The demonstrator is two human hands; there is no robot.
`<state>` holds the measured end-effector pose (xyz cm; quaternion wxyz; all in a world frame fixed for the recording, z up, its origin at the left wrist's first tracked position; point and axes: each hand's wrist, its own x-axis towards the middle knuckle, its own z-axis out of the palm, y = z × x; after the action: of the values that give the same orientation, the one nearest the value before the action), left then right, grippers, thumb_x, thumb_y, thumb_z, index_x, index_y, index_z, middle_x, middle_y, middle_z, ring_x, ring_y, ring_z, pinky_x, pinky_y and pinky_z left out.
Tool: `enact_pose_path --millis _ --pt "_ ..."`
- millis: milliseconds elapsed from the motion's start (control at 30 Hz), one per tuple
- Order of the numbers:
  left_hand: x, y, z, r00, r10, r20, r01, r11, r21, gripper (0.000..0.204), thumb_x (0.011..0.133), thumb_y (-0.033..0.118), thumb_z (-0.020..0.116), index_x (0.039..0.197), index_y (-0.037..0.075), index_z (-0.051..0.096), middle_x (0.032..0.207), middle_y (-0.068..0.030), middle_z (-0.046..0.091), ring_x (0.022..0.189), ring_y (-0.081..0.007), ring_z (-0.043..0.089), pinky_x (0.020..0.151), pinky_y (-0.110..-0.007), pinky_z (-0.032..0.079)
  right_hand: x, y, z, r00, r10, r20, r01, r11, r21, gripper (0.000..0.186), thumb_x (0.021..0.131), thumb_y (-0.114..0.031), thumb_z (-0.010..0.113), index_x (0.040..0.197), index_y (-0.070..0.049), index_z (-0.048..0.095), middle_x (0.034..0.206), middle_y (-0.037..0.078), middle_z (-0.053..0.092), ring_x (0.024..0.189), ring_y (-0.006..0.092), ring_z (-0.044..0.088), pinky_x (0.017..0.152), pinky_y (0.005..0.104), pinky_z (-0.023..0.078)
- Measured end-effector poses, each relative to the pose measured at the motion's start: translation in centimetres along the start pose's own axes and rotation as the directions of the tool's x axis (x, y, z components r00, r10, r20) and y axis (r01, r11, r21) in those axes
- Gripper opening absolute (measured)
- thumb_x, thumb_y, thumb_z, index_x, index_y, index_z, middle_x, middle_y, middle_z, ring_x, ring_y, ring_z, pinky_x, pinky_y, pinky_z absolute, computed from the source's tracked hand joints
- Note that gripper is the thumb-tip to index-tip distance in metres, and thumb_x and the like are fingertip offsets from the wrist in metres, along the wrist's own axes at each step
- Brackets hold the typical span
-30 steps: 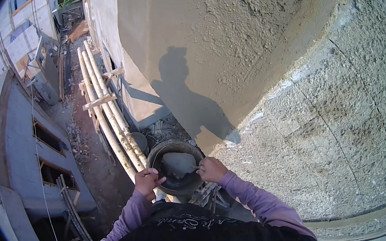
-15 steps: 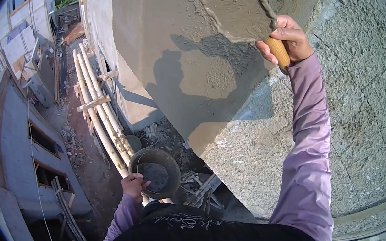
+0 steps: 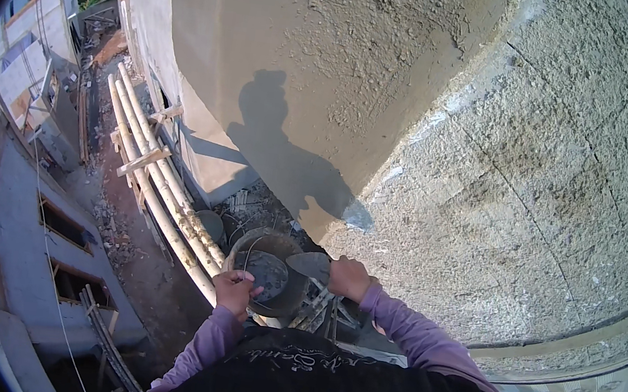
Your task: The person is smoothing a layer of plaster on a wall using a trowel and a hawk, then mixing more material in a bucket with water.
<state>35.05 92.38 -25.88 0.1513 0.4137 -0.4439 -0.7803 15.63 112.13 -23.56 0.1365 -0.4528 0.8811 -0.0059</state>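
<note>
My left hand (image 3: 234, 293) is closed around the thin wire handle of a dark bucket (image 3: 291, 297), at the bucket's near left side. Grey wet mortar (image 3: 267, 270) lies in the bottom of it. On the other side, my right hand (image 3: 351, 279) grips a trowel; its handle is hidden in my fist. The trowel's grey blade (image 3: 310, 264) points left over the bucket's right rim. Ahead rises a wall whose left part carries wet mortar (image 3: 384, 40), smooth at the edges and lumpy in the middle. My shadow falls on its lower part.
Rough, unsmoothed wall (image 3: 552, 170) fills the right side, with a ledge (image 3: 571, 337) along its foot. Long pale poles (image 3: 162, 185) tied with short wooden boards run at left, high above rubble-strewn ground (image 3: 121, 235). A lower building (image 3: 26, 239) with window openings stands farther left.
My right hand has come down from the wall to the bucket with the trowel. The mortar that covered its blade no longer shows there, and lumpy mortar sits on the wall.
</note>
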Motion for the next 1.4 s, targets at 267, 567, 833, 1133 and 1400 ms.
enact_pose_path --millis 267,567,833,1133,1400 --pt "-0.5 1.0 0.4 0.990 -0.089 0.112 0.105 0.983 -0.153 0.015 0.079 -0.013 0.050 0.081 0.000 0.058 0.076 -0.0033 0.052 0.064 -0.0114 0.053 0.071 -0.037 0.060 -0.5 -0.4 -0.8 0.999 -0.032 0.043 0.024 0.985 0.173 0.027 0.071 -0.023 0.067 0.087 0.000 0.067 0.087 0.022 0.064 0.080 0.0399 0.062 0.073 0.0449 0.051" --pt "1.6 -1.6 -3.5 0.991 -0.123 -0.059 0.103 0.958 -0.267 0.018 0.076 -0.013 0.048 0.085 0.000 0.056 0.079 -0.0039 0.050 0.063 -0.0124 0.052 0.073 -0.037 0.059 -5.0 -5.3 -34.0 0.962 -0.236 -0.140 0.275 0.823 0.497 0.018 0.083 -0.016 0.072 0.082 0.001 0.064 0.063 0.006 0.060 0.054 0.0129 0.058 0.051 0.0246 0.042" --pt "4.3 -6.0 -13.2 0.947 -0.089 -0.308 -0.019 0.943 -0.331 0.021 0.078 -0.012 0.045 0.090 0.001 0.056 0.082 -0.0029 0.050 0.072 -0.0135 0.053 0.077 -0.038 0.058 1.6 4.8 -42.7 0.911 0.196 -0.364 0.090 0.765 0.637 0.026 0.095 -0.024 0.055 0.089 0.002 0.059 0.062 0.006 0.058 0.046 0.0093 0.052 0.039 0.0214 0.039" --pt "4.6 -9.4 -24.6 0.729 -0.147 -0.668 -0.165 0.910 -0.380 0.024 0.078 -0.011 0.047 0.099 -0.003 0.057 0.073 -0.0027 0.048 0.062 -0.0115 0.048 0.087 -0.044 0.055 2.8 3.0 -37.6 0.886 0.170 -0.431 -0.103 0.980 0.173 0.030 0.089 -0.027 0.061 0.085 0.003 0.063 0.063 0.010 0.059 0.053 0.0180 0.056 0.050 0.0300 0.044" --pt "5.1 -10.1 -27.4 0.708 -0.198 -0.678 -0.202 0.863 -0.464 0.041 0.080 -0.013 0.046 0.121 -0.010 0.050 0.069 -0.0026 0.042 0.059 -0.0105 0.046 0.089 -0.044 0.055 8.2 9.4 -33.1 0.854 0.121 -0.505 -0.189 0.978 -0.085 0.034 0.086 -0.030 0.063 0.084 0.004 0.063 0.070 0.020 0.063 0.067 0.0363 0.062 0.064 0.0396 0.048"
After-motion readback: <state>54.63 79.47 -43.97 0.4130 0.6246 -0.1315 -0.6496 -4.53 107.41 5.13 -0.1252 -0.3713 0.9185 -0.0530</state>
